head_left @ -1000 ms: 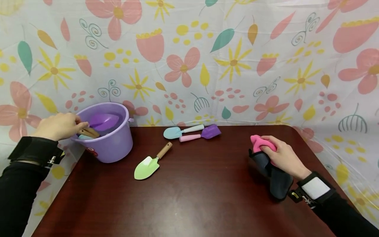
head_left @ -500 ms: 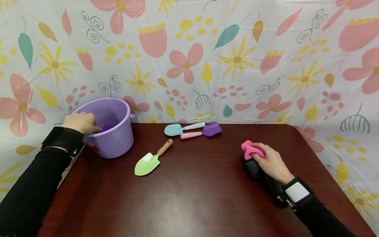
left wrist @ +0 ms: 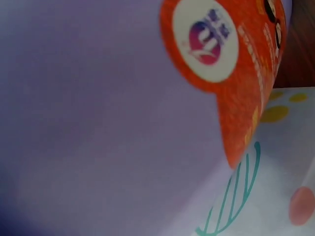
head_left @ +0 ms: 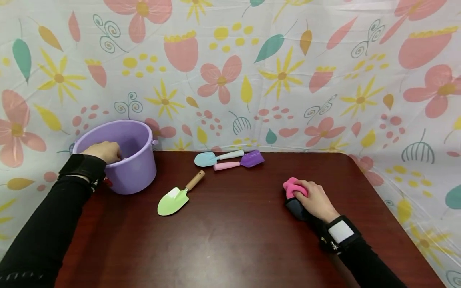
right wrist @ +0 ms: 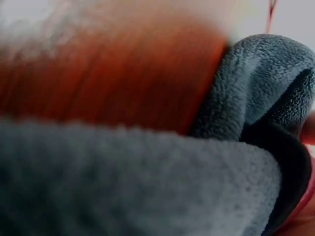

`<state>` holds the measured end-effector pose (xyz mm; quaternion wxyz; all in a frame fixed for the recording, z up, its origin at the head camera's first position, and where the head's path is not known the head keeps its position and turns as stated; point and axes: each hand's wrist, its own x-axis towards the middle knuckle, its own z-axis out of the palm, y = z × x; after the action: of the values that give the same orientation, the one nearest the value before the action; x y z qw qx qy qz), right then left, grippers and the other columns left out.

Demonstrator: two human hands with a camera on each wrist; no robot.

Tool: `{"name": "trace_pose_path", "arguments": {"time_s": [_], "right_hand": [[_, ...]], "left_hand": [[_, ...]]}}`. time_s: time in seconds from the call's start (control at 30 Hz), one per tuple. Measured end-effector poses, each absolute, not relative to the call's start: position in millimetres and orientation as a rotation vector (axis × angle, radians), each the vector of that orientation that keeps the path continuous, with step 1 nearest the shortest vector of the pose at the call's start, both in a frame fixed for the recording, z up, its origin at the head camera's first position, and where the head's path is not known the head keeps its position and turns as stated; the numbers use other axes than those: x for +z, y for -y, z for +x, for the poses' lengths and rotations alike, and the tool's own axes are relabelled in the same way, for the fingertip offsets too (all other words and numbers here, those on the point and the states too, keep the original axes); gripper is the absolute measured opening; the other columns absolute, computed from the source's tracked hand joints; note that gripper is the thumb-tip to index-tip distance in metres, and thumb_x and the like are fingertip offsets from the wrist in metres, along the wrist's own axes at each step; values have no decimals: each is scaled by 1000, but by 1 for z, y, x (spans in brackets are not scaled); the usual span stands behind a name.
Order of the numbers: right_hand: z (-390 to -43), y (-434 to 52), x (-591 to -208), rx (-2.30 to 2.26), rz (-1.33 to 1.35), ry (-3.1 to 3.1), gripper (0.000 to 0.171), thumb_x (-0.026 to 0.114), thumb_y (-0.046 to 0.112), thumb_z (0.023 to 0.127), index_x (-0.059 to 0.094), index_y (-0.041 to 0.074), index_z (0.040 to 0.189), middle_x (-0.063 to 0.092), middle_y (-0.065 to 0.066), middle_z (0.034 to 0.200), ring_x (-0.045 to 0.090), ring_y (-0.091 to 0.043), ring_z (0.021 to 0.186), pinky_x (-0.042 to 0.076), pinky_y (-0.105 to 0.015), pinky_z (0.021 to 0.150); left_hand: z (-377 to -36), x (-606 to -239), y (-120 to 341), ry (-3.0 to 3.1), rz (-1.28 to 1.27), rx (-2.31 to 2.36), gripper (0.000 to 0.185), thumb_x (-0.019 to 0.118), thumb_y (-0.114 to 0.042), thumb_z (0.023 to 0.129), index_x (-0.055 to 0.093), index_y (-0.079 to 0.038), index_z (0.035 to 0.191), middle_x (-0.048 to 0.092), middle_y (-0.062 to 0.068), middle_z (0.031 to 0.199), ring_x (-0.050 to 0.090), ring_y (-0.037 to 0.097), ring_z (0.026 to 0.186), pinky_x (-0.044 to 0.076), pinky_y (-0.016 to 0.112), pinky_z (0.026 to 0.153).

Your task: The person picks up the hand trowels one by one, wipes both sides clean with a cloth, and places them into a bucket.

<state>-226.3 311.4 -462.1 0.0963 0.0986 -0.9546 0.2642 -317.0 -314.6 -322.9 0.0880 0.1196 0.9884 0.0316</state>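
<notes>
My left hand (head_left: 103,151) lies over the near rim of a purple bucket (head_left: 138,173) at the table's back left, and its fingers dip inside out of sight. The left wrist view is filled by the bucket wall (left wrist: 88,123) and its orange label (left wrist: 231,64). My right hand (head_left: 312,199) grips a bunched pink and dark grey cloth (head_left: 292,189) and presses it on the table at the right. In the right wrist view the grey fleece of the cloth (right wrist: 246,98) sits close up and blurred.
A green trowel with a wooden handle (head_left: 175,197) lies left of centre on the dark red table (head_left: 230,240). A light blue shovel (head_left: 208,158) and a purple shovel with a pink handle (head_left: 240,161) lie at the back. A flowered sheet (head_left: 230,72) hangs behind.
My left hand has sunk lower into the bucket, and the purple scoop and wooden handles seen there before are out of view. My right hand has slid the cloth leftward.
</notes>
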Motion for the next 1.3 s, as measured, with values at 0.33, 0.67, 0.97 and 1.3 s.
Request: {"name": "trace_pose_path", "arguments": {"time_s": [0.33,0.67,0.97,1.3], "right_hand": [[-225,-307,-459,744,194,2968,52,68,34,93,54,8,136,50,-27,131,39,-49,119,37,-75,76],[-210,-307,-436,764,171,2920,55,64,43,94,53,8,135,42,-26,137,28,-49,125,31,-77,82],[-199,-307,-428,825,255,2836,50,67,35,94,56,1,129,47,-29,131,31,-51,122,31,-68,92],[-201,-309,-427,792,248,2920,60,69,38,92,50,2,136,44,-30,134,31,-52,122,33,-68,92]], "left_hand": [[-325,-321,315,-2862,394,221,31,64,-12,85,69,3,111,64,27,110,58,43,103,45,54,85],[-314,-300,308,-2924,479,206,29,56,-15,96,64,5,114,66,23,103,58,44,102,43,55,87],[-298,-289,281,-3135,654,324,30,57,-10,95,61,8,119,54,30,122,49,45,114,36,58,98],[-293,-306,226,-3396,1264,282,21,61,1,89,66,3,109,51,27,120,50,43,110,43,57,86]]}}
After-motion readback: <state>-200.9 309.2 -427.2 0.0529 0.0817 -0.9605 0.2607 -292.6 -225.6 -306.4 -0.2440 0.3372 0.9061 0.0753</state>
